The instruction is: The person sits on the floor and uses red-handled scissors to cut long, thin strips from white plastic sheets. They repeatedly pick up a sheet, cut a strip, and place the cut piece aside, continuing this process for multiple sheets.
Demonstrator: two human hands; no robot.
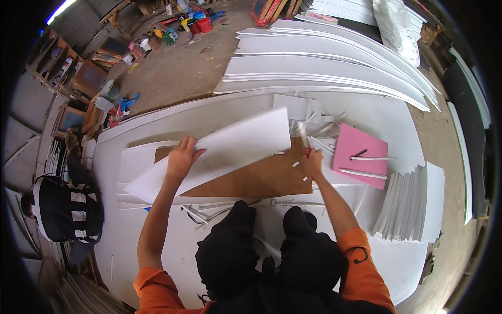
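My left hand point(182, 157) grips the upper edge of a white foam board sheet point(246, 137), thumb on its face and fingers behind. The sheet is tilted, its right end raised above a brown board point(256, 175). My right hand point(313, 161), right of the brown board, is closed round a slim tool point(303, 134) with a pale upper end; blur hides its exact kind. Small white scraps point(296, 164) lie beside that hand. Further right, a pink sheet point(361, 152) carries white strips and a small dark object.
A stack of white boards point(410, 201) stands at the right. Long white sheets point(324, 57) lie at the back. Cut strips point(324, 123) are scattered behind my right hand. A black-and-white backpack point(68, 209) is at the left, and paint buckets point(196, 25) stand far off.
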